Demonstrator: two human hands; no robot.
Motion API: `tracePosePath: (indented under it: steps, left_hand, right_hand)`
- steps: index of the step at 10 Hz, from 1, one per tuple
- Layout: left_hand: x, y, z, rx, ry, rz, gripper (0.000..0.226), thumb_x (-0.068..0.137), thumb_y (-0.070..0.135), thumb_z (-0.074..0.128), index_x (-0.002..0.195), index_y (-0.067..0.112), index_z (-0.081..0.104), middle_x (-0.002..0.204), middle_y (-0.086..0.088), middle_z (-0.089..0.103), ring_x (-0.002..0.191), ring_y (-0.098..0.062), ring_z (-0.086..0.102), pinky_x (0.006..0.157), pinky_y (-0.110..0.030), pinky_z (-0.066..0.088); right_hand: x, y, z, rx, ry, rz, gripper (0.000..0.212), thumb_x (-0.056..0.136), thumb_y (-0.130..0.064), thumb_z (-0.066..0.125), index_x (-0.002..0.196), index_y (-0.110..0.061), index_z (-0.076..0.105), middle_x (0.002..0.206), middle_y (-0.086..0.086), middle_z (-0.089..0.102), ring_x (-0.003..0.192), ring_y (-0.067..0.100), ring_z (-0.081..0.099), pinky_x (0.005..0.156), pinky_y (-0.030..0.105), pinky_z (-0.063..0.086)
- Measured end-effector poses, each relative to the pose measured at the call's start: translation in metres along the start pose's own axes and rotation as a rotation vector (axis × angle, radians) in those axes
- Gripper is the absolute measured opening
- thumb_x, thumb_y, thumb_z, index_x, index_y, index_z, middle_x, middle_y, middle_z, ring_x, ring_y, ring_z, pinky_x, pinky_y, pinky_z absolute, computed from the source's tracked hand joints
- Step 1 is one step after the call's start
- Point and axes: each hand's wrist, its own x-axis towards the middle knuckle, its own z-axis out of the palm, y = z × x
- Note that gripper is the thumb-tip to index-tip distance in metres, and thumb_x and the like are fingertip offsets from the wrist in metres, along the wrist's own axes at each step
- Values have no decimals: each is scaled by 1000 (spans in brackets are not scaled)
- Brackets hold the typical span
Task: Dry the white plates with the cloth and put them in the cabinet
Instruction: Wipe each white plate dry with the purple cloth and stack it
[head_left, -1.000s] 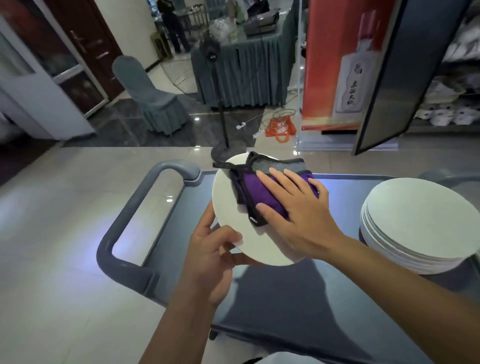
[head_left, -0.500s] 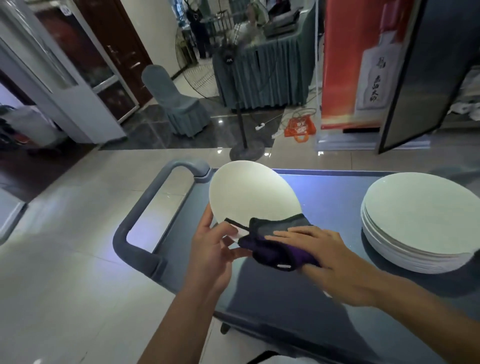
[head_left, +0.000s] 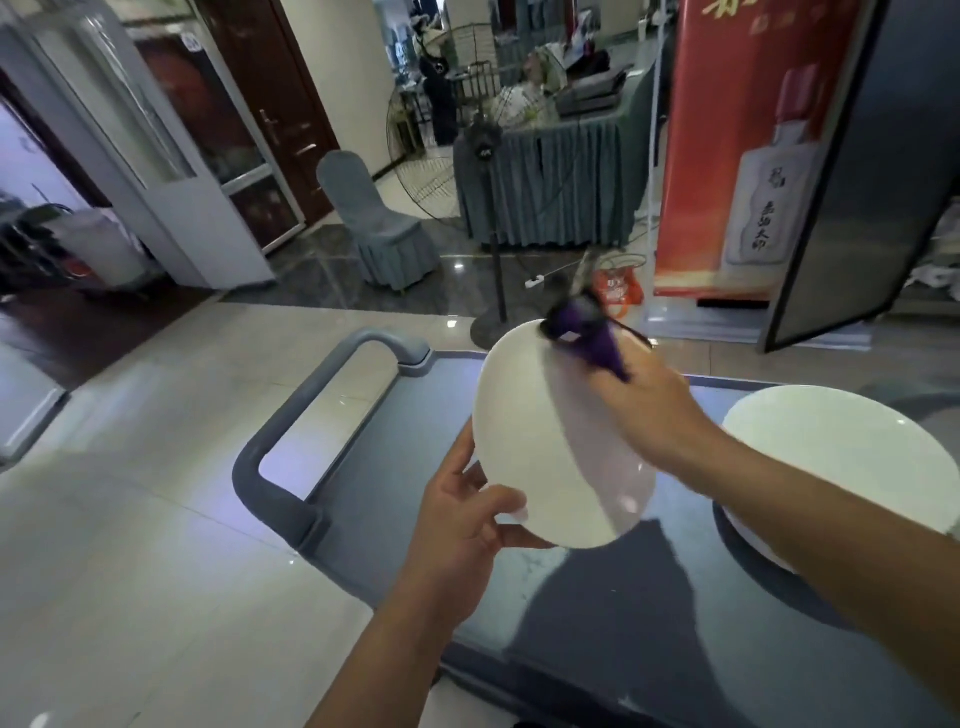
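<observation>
On the left, a grey cart handle curves up from the blue-grey cart top. The left hand holds a white plate by its near edge, thumb on top and fingers under. The plate is tilted up above the cart, not touching it. The right hand grips a purple cloth and holds it against the far top edge of the plate. The cloth looks blurry. Farther right, a stack of white plates sits on the cart. Behind the cart stand a grey covered chair, a fan on a pole, a red banner and a dark open cabinet door.
</observation>
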Motion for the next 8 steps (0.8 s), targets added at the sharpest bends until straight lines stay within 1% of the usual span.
tracePosePath:
  steps: [1,2,3,4,5,6,7,8]
  left_hand:
    - [-7,9,-5,0,-18,46,75,66,-4,56,132,29,65,90,-9,70,82,-25,68,63,-49,62]
    - [-15,16,-18,5,-6,73,73,68,-3,57,134,27,64,98,-9,76,88,-24,73,63,-47,61]
    - [-18,14,-28,-44,28,94,59,68,2,65,119,29,73,114,-16,74,98,-35,74,67,-54,61]
    - [-20,10,-38,-56,97,89,73,77,-11,59,139,28,59,122,-18,71,105,-40,71,69,-55,62]
    - [-21,3,-40,-107,115,49,79,82,-20,46,141,31,58,121,-19,71,104,-43,70,70,-58,60]
    - [-18,-7,-48,-207,201,-6,79,77,-18,50,134,35,65,115,-15,71,99,-42,61,62,-48,60]
    - [-13,-12,-55,-270,250,-42,76,84,-18,46,138,33,62,133,-10,64,109,-37,63,64,-49,61]
    - [-10,-13,-60,-309,245,-53,72,86,-15,46,136,33,62,134,-8,62,111,-35,63,68,-51,62]
  right_hand:
    - [-17,-12,32,-90,-182,-255,69,76,-30,39,140,-54,30,158,-27,20,149,-2,4,123,40,-7]
    - [-37,-8,52,-42,-350,-343,65,83,-36,41,121,-83,18,152,-41,14,149,-9,-3,123,38,-9]
    - [-55,-4,54,-39,-457,-360,65,85,-35,44,123,-81,18,134,-65,8,136,-27,-10,117,20,-14]
    - [-77,14,52,86,-568,-166,51,93,-50,52,126,-75,23,131,-64,19,132,-31,-3,123,27,-1]
    - [-82,20,43,35,-618,-159,48,94,-53,52,124,-79,24,146,-44,22,137,-25,-4,122,22,1]
    - [-79,37,21,-108,-752,-191,52,102,-19,56,125,-62,39,123,-53,39,117,-40,10,117,14,7]
    - [-76,55,5,-7,-765,-63,40,100,-12,56,136,-29,57,133,-8,61,123,12,58,105,40,43]
    - [-72,62,-7,186,-542,244,25,100,-11,57,117,-26,68,110,2,75,97,14,72,88,33,53]
